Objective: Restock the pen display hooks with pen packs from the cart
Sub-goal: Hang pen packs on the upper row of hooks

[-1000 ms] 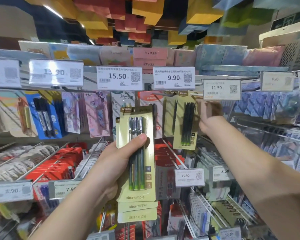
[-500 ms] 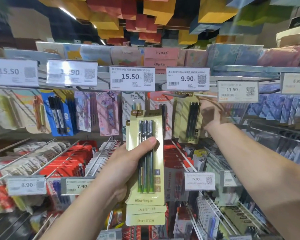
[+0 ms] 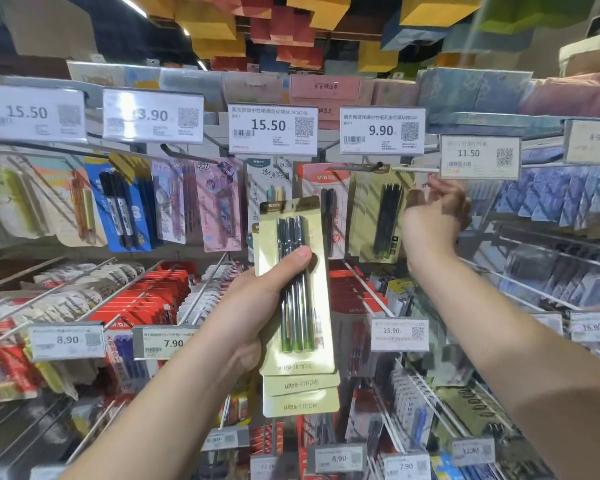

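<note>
A fanned stack of pale-gold cardboard pen packs [image 3: 297,306], each printed "ultra-simple" at the bottom, is held upright in front of the display by the left hand [image 3: 253,317], with the thumb pressed across the dark pens of the front pack. Up and to the right, more gold packs of the same kind [image 3: 381,220] hang on a metal display hook [image 3: 368,167], below the white 9.90 price tag [image 3: 381,130]. The right hand [image 3: 433,220] is raised just beside these hanging packs; it is blurred, so I cannot tell if it holds anything.
</note>
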Available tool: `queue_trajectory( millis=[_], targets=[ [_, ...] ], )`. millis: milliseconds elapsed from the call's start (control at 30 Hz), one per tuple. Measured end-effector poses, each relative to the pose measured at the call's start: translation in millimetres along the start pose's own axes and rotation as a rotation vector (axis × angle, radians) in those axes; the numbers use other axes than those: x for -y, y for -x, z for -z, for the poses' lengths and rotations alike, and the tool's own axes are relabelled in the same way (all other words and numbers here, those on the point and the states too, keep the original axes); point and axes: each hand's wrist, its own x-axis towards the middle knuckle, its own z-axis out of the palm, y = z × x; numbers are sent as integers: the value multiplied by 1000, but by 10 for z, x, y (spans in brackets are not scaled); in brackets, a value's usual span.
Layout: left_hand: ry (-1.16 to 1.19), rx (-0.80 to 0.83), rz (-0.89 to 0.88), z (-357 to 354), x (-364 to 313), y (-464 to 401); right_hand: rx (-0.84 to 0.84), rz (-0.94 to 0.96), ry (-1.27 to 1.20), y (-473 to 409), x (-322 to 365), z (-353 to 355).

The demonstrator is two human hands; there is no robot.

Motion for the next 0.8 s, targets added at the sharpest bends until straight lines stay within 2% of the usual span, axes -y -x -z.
queue_trajectory(
  millis=[33, 133, 233, 300, 633, 800],
  targets=[
    [9, 1, 5, 1, 6, -8, 27, 16, -22, 126, 29, 13],
    [49, -3, -7, -20, 18, -1, 286, 70, -47, 526, 71, 139],
    [64, -11, -6, -56, 34, 17, 579, 18, -150, 833, 87, 268],
    [80, 4, -4, -84, 41, 21, 688, -68, -199, 969, 104, 298],
    [103, 40, -48, -75, 102, 0, 843, -174, -221, 1036, 66, 338],
    [58, 26, -60, -105, 125, -34, 827, -196, -210, 1042, 26, 296]
  ],
)
